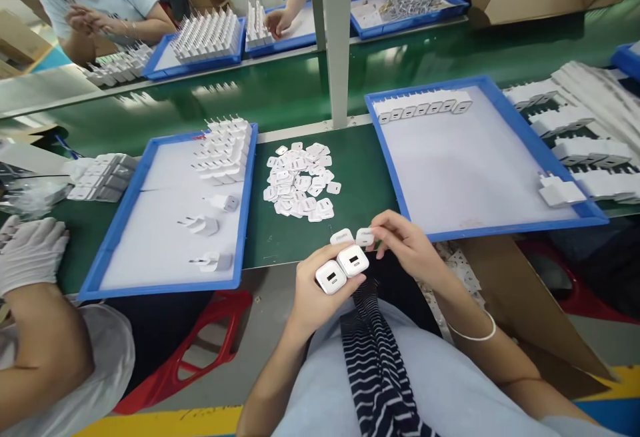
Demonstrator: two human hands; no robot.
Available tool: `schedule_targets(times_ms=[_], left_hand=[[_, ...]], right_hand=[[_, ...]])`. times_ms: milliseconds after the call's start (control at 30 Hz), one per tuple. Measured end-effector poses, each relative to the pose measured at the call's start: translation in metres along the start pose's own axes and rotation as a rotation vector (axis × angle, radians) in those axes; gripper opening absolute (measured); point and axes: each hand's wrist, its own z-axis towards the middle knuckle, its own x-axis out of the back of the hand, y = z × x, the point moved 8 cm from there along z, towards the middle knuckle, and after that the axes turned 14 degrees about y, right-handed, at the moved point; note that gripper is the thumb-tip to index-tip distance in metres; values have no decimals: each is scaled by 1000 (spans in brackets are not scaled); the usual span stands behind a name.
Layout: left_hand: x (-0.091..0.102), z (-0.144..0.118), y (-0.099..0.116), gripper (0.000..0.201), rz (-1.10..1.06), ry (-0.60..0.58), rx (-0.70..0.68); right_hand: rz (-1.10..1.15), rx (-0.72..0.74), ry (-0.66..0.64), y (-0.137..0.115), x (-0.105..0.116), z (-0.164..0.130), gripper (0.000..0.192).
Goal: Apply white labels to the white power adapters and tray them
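1. Navy-and-white striped fabric strip [377, 364] is hanging over the wearer's light-blue shirt [450, 377].
2. Left hand [311, 288] is gripping two white rounded-block plastic chargers [353, 261] side by side at the bench edge, fingers curled round them, port ends showing.
3. Right hand [406, 245] is pinching one thin white rounded-square cap [365, 237] between nearly closed fingertips, beside the chargers. Similar cap [342, 236] is showing behind them; cannot tell what is supporting it.
4. Green workbench [360, 170] is carrying a loose heap of white caps [300, 180] between two blue-rimmed trays.
5. Left tray [165, 292] is holding clustered chargers plus three singles; right tray [500, 230] is holding a row along its far rim.
6. Pale metal post [336, 44] is standing beyond the heap, blocking part of the far line.
7. Co-worker's white-gloved hand [30, 254] is resting far left; red plastic stool [233, 300] is sitting below. Others are working across the line.
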Motion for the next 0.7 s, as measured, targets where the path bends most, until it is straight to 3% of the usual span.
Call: schedule_targets(times_ms=[167,400,567,700], left_hand=[[4,2,-1,40,12,50,-6],[-1,0,-8,47,-317,27,50],[-2,2,-4,43,-160,76,7],[4,4,9,45,-92,165,-125]], right_hand=[[176,-150,-8,-5,8,-5,21],[63,-59,123,6,2,-1,18],[79,-37,158,2,-4,-5,16],[316,-189,92,7,-13,-9,18]])
